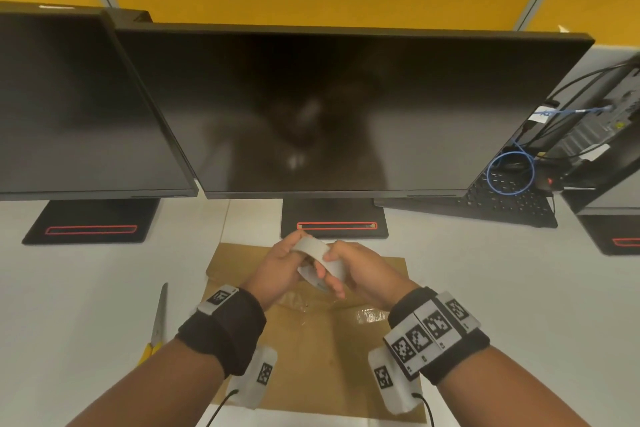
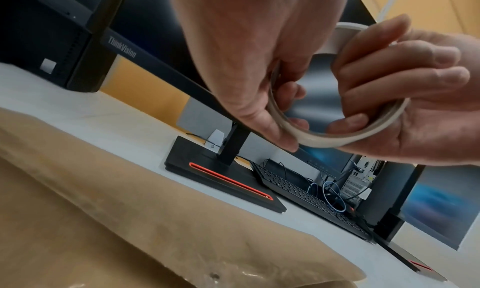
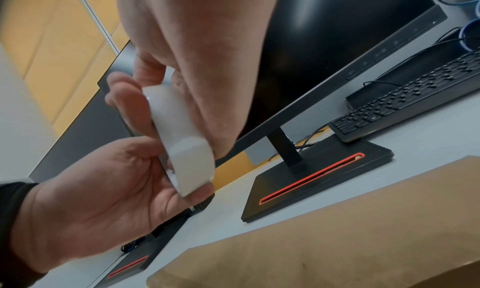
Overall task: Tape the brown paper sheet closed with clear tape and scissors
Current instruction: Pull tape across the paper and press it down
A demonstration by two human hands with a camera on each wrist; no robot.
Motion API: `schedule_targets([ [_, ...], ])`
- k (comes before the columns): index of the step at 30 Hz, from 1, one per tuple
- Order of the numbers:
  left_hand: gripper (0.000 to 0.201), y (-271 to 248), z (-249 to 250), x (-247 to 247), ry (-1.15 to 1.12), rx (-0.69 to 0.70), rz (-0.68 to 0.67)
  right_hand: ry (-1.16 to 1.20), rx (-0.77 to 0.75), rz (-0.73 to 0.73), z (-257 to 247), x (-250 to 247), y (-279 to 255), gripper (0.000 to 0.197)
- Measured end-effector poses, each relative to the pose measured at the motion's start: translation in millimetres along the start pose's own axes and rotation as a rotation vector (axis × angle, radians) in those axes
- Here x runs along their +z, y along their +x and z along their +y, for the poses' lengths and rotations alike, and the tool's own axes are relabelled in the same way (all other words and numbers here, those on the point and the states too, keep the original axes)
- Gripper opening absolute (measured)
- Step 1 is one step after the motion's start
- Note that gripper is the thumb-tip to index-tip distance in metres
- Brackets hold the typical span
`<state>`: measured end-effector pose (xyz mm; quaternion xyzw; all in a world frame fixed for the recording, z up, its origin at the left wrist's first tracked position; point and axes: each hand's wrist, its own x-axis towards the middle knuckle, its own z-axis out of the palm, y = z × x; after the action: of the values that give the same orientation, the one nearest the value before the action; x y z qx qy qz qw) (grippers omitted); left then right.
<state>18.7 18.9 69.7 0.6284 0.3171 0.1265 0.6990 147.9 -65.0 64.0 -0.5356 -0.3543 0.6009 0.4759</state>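
Note:
Both hands hold a white roll of clear tape (image 1: 320, 258) above the far part of the brown paper sheet (image 1: 311, 350). My left hand (image 1: 282, 263) grips the roll's left side, its thumb on the rim (image 2: 281, 136). Fingers of my right hand (image 1: 356, 267) pass through the roll's hole (image 2: 369, 99) and curl round its band. In the right wrist view the roll (image 3: 187, 146) sits between both hands. The paper lies flat on the white table with a shiny strip of clear tape (image 1: 370, 315) across its seam. Scissors (image 1: 157, 319) with yellow handles lie to the paper's left, untouched.
Two dark monitors stand close behind the paper, the middle one's stand base (image 1: 334, 218) almost touching the paper's far edge. A black keyboard (image 1: 502, 201), blue cable (image 1: 510, 173) and computer tower (image 1: 599, 125) fill the right rear. A third stand base (image 1: 616, 236) sits at the far right.

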Motion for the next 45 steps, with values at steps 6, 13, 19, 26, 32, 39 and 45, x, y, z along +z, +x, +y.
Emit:
schedule_targets([
  [6, 0.027, -4, -6, -2, 0.011, -0.008, 0.030, 0.056, -0.015, -0.093, 3, 1, -1, 0.028],
  [13, 0.018, -5, -18, -5, 0.171, 0.063, 0.058, -0.020, 0.062, -0.056, -4, 5, -8, 0.039],
  [19, 0.034, -5, -26, -8, 0.338, 0.125, 0.019, -0.007, 0.101, -0.073, 2, 5, -7, 0.045],
  [26, 0.022, 0, -29, -11, 0.338, 0.210, 0.039, 0.076, 0.030, -0.106, 11, 3, -6, 0.029],
  [32, 0.023, 5, -29, -11, 0.648, 0.338, -0.044, -0.200, 0.117, -0.028, 5, 1, -5, 0.047],
  [39, 0.040, 16, -36, -19, 0.293, 0.173, 0.128, 0.094, -0.050, -0.010, 17, -5, -2, 0.022],
  [45, 0.018, 12, -47, -20, 0.484, 0.188, 0.154, 0.019, 0.017, 0.020, 12, -9, -3, 0.042],
])
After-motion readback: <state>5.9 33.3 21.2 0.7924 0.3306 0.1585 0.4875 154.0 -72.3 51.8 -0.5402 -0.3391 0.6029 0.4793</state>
